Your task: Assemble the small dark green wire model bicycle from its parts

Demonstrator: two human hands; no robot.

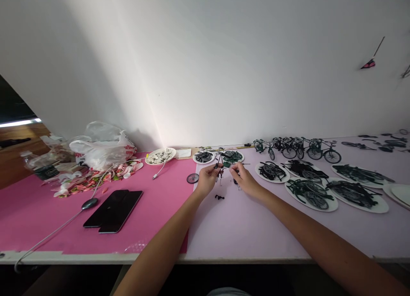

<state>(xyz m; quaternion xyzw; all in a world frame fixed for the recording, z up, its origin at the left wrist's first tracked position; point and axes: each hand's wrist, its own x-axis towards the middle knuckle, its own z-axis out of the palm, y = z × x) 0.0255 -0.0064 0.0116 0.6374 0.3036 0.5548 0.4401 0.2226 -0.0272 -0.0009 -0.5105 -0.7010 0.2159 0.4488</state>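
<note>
Black thin parts of a model bicycle [220,165] stand up between the fingers of my left hand [206,181], which is closed on them. A small dark green piece [226,164] sits on the side toward my right hand [246,183]. My right thumb and finger are pinched together right beside that green piece, and a thin dark rod shows past the knuckles; what exactly they grip is too small to tell. Under the hands, a little black part [219,197] lies on the pale mat. Left of my left hand rests a loose spoked wheel [192,178].
Several white plates [333,207] of black and green bicycle parts lie at right. Behind them stand assembled model bicycles [288,148]. On the pink mat [166,219] are two dark phones or tablets [113,210], a cable, a plate of white pieces [160,156] and plastic bags [102,148].
</note>
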